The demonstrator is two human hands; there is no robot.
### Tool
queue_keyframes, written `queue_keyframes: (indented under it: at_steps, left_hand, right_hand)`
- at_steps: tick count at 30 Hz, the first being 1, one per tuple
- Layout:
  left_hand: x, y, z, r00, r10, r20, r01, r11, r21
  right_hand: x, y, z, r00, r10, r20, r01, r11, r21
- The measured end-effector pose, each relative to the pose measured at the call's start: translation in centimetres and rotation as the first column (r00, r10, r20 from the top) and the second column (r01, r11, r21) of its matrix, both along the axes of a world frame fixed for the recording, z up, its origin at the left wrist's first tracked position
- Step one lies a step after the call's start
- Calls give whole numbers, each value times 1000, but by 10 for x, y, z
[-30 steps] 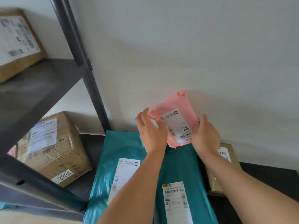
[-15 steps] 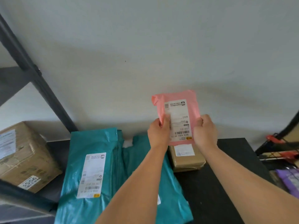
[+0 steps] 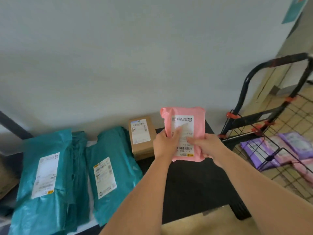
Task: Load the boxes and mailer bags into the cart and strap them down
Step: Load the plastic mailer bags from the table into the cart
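I hold a pink mailer bag [image 3: 198,119] with a white label upright above the black shelf [image 3: 193,184]. My left hand [image 3: 163,144] grips its left edge, thumb across the label. My right hand [image 3: 205,147] grips its lower right corner. Two teal mailer bags [image 3: 45,175] [image 3: 111,165] lie flat on the shelf to the left. A small brown box [image 3: 140,138] stands against the wall behind my left hand. At the right, the black wire cart [image 3: 264,119] with red clips holds purple mailer bags [image 3: 288,146] and pink ones [image 3: 303,168].
A pale wall runs behind the shelf. A dark shelf post [image 3: 13,126] slants at the far left, with a brown box corner [image 3: 6,180] below it. The cart's handle [image 3: 277,63] arches at the upper right over a tiled floor [image 3: 291,109].
The pink bag and both hands have moved right, off the teal bags. The view swung right, so the cart with purple bags came in and the large box left.
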State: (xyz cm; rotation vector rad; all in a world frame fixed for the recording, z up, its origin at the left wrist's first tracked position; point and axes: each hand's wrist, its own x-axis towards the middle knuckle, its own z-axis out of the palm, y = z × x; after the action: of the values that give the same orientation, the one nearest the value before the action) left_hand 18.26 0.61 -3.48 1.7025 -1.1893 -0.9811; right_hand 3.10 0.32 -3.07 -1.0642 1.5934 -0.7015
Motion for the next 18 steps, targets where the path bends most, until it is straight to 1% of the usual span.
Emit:
queue_keyframes:
  at_steps: [3, 5, 8, 12, 16, 18]
  left_hand:
    - [-51, 12, -5, 987, -147, -69, 154, 983, 104]
    - [-82, 20, -10, 970, -216, -116, 235, 954, 189]
    - [-132, 34, -16, 948, -292, -127, 317, 903, 288]
    - [-197, 49, -22, 920, -353, -172, 389, 880, 273]
    - [-247, 54, -27, 893, -406, -193, 445, 859, 253]
    - [-267, 53, -30, 879, -432, -202, 473, 846, 245]
  right_hand:
    - [-51, 18, -11, 993, -91, -80, 93, 995, 20]
    - [-86, 33, -15, 986, -103, -131, 112, 991, 66]
    - [-138, 58, -18, 978, -92, -188, 116, 986, 121]
    - [-199, 84, -21, 978, -139, -158, 154, 984, 88]
    - [-245, 100, -25, 964, -193, -182, 206, 977, 56]
    - [-264, 104, -30, 956, -238, -169, 248, 968, 42]
